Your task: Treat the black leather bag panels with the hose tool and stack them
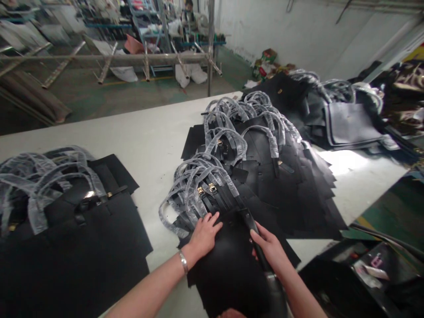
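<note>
My left hand (202,238) lies on a black leather-like bag panel (228,269), fingers spread near its top edge. My right hand (266,245) is wrapped round a long black tool (261,258) with a silver band, whose exact kind I cannot make out. The tool's narrow end rests at or just over the panel's upper right corner. Beyond my fingers are plastic-wrapped bag handles (198,176) and straps with gold buckles (212,188). The lower end of the tool is partly hidden by my right forearm.
Plastic-wrapped handles top another pile of black panels (82,260) at left on the white table (132,123). A large overlapping stack (281,190) lies to the right, with more bag pieces (353,121) behind. A dark bin (344,278) stands lower right. A person (189,15) sits far back.
</note>
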Demonstrator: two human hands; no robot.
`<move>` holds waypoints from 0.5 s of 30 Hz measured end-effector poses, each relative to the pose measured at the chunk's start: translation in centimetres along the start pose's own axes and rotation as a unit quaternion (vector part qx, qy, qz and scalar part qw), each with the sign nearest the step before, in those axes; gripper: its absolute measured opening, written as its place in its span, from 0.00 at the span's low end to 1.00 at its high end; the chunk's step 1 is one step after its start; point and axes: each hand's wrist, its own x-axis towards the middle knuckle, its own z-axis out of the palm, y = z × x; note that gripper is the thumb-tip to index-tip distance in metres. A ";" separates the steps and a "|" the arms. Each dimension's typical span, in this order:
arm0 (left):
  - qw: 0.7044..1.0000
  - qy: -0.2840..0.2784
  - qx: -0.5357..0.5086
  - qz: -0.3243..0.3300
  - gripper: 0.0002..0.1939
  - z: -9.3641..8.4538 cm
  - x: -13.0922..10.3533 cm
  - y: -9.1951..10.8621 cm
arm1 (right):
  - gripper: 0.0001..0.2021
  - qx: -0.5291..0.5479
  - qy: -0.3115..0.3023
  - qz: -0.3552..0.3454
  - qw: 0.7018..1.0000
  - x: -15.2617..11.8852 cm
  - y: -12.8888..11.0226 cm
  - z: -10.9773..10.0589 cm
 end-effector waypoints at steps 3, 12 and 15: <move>1.000 0.009 0.005 -0.015 0.28 0.1 -0.2 0.8 | 0.35 0.009 -0.001 -0.012 1.000 1.4 -0.7 0.3; 0.999 0.009 0.027 -0.037 0.30 0.5 -0.3 1.7 | 0.31 0.041 0.052 -0.026 0.997 1.6 -0.5 -3.8; 0.999 0.009 0.024 -0.036 0.28 0.3 0.0 1.9 | 0.30 0.030 0.036 -0.032 0.998 3.2 -1.7 -4.1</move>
